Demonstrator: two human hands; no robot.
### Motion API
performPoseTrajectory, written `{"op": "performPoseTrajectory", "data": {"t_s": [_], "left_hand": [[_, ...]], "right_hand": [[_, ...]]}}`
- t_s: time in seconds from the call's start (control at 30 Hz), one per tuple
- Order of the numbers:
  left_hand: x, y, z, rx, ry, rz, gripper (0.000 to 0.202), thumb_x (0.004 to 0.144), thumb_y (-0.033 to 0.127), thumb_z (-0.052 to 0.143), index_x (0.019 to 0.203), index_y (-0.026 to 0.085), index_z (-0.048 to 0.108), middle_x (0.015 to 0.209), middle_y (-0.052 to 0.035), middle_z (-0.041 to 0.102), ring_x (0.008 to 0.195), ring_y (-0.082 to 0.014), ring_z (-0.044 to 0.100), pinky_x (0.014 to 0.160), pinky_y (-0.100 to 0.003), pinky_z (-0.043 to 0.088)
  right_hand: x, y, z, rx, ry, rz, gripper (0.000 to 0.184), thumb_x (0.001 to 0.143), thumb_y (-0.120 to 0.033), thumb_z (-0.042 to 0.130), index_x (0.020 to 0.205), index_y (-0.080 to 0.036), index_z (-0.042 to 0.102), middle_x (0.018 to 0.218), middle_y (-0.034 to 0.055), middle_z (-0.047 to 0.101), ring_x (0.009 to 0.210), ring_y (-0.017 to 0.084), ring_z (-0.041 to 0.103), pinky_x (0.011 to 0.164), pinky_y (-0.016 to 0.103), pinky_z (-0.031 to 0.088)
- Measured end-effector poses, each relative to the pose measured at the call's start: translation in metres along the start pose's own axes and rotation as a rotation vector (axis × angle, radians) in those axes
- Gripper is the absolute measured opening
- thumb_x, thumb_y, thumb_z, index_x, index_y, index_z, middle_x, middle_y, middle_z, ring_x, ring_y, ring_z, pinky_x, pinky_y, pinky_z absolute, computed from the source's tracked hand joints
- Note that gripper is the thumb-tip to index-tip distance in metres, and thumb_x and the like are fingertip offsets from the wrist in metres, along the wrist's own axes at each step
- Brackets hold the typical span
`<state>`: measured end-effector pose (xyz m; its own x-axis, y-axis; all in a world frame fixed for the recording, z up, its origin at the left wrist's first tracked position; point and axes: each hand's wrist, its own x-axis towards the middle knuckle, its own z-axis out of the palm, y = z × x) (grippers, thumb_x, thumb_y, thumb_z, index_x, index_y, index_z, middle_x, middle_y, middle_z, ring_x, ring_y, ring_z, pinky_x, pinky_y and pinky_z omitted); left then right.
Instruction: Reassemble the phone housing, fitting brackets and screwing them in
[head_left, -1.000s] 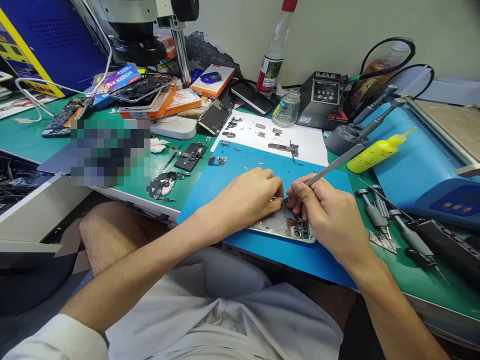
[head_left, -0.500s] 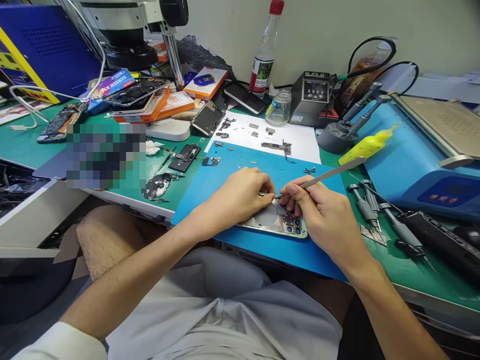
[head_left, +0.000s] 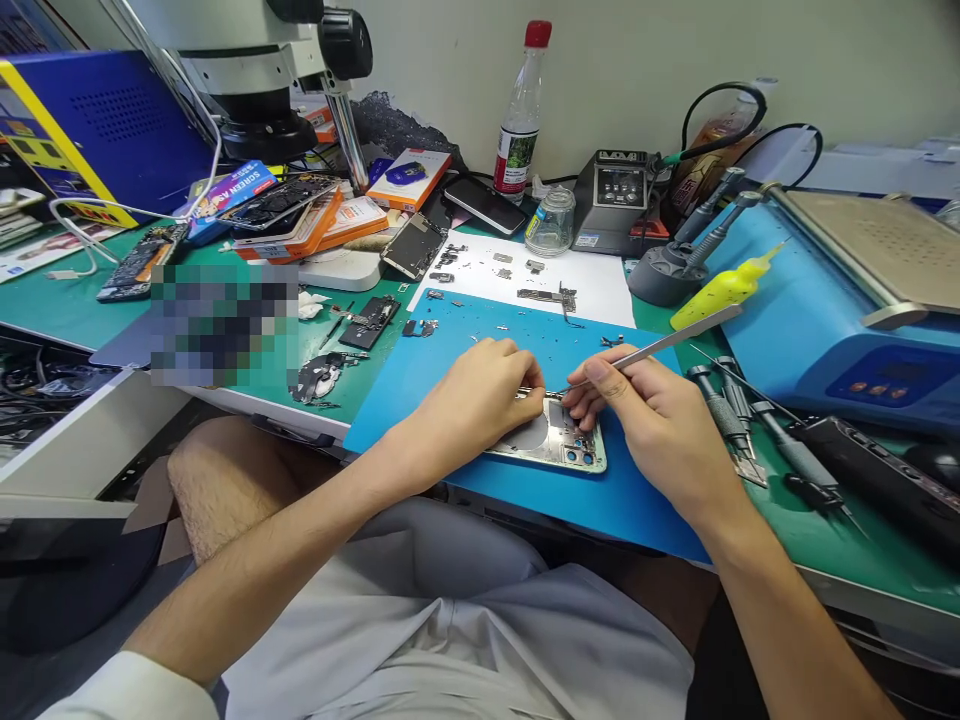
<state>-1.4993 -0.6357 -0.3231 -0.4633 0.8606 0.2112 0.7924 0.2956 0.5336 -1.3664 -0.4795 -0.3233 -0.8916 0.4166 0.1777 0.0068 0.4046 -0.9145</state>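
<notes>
An opened phone housing (head_left: 559,440) with round camera holes lies on the blue mat (head_left: 420,370) in front of me. My left hand (head_left: 484,400) is closed over its left part, thumb and curled fingers at the far edge. My right hand (head_left: 649,420) pinches a slim metal pry tool (head_left: 679,336), whose broad end points up to the right. The tool's other end reaches down to the housing's far edge, close to my left fingertips. My right fingers hide part of the housing's right side, and the tool's very tip is hard to make out.
Behind the mat, a white sheet (head_left: 480,262) carries a logic board (head_left: 547,297) and small parts. Screwdrivers (head_left: 724,410) and a yellow bottle (head_left: 724,292) stand or lie at right, beside a blue machine (head_left: 862,340). A phone battery (head_left: 373,325) lies left; a microscope (head_left: 255,70) overhangs the back left.
The pry tool lies at a slightly different angle, with more of its shaft showing past my right fingers. My left hand keeps its grip. The whole view has shifted slightly.
</notes>
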Motion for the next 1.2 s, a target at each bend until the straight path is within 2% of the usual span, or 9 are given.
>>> {"op": "performPoseTrajectory", "data": {"t_s": [0.13,0.27,0.43,0.63,0.8,1.0,1.2], "left_hand": [[0.000,-0.005,-0.008,-0.044,-0.050,0.034,0.014,0.105,0.019,0.066,0.104,0.016,0.080,0.104,-0.0070,0.078,0.101,-0.0241,0.069,0.093,-0.038,0.052],[0.000,-0.012,-0.015,-0.098,-0.097,0.044,0.020,0.107,0.012,0.062,0.109,0.018,0.081,0.108,-0.0049,0.080,0.101,-0.0202,0.071,0.091,-0.032,0.053],[-0.002,-0.013,-0.012,-0.130,-0.070,0.046,0.023,0.106,0.010,0.060,0.108,0.018,0.081,0.107,-0.0058,0.079,0.103,-0.0222,0.069,0.094,-0.035,0.052],[-0.002,-0.010,-0.010,-0.106,-0.097,0.034,0.020,0.108,0.012,0.058,0.108,0.016,0.077,0.111,-0.0061,0.077,0.106,-0.0224,0.066,0.098,-0.036,0.049],[0.000,-0.011,-0.013,-0.115,-0.139,0.049,0.009,0.103,0.021,0.070,0.108,0.017,0.077,0.111,-0.0054,0.075,0.107,-0.0222,0.065,0.095,-0.034,0.050],[0.003,-0.013,-0.014,-0.136,-0.103,0.034,0.008,0.101,0.019,0.072,0.102,0.019,0.080,0.102,-0.0033,0.077,0.096,-0.0204,0.067,0.085,-0.033,0.049],[0.000,-0.014,-0.007,-0.133,-0.045,0.063,0.008,0.100,0.019,0.071,0.098,0.019,0.079,0.097,-0.0027,0.075,0.093,-0.0201,0.065,0.084,-0.032,0.048]], "right_hand": [[-0.001,0.002,0.002,-0.057,-0.017,-0.047,0.035,0.108,-0.048,0.061,0.093,-0.020,0.075,0.086,0.0026,0.073,0.069,0.014,0.069,0.065,0.025,0.057],[0.000,0.004,0.003,-0.054,-0.008,-0.067,0.032,0.108,-0.045,0.061,0.092,-0.021,0.075,0.082,0.0009,0.073,0.064,0.012,0.067,0.062,0.023,0.056],[0.000,0.006,0.002,-0.099,-0.030,-0.107,0.030,0.109,-0.040,0.061,0.091,-0.022,0.076,0.083,-0.0001,0.073,0.066,0.011,0.067,0.063,0.022,0.055],[-0.001,0.007,0.001,-0.141,-0.044,-0.131,0.028,0.109,-0.039,0.060,0.092,-0.023,0.075,0.083,-0.0021,0.073,0.066,0.009,0.066,0.063,0.019,0.054],[0.000,0.009,0.003,-0.158,-0.045,-0.144,0.028,0.110,-0.039,0.060,0.092,-0.023,0.075,0.083,-0.0026,0.073,0.067,0.009,0.066,0.065,0.019,0.054],[0.000,0.008,0.004,-0.158,-0.032,-0.148,0.027,0.109,-0.035,0.060,0.092,-0.022,0.075,0.082,-0.0019,0.074,0.067,0.009,0.066,0.064,0.020,0.054],[-0.001,0.008,0.003,-0.192,-0.038,-0.173,0.023,0.110,-0.030,0.059,0.095,-0.022,0.075,0.082,-0.0028,0.074,0.068,0.009,0.067,0.067,0.020,0.054]]}}
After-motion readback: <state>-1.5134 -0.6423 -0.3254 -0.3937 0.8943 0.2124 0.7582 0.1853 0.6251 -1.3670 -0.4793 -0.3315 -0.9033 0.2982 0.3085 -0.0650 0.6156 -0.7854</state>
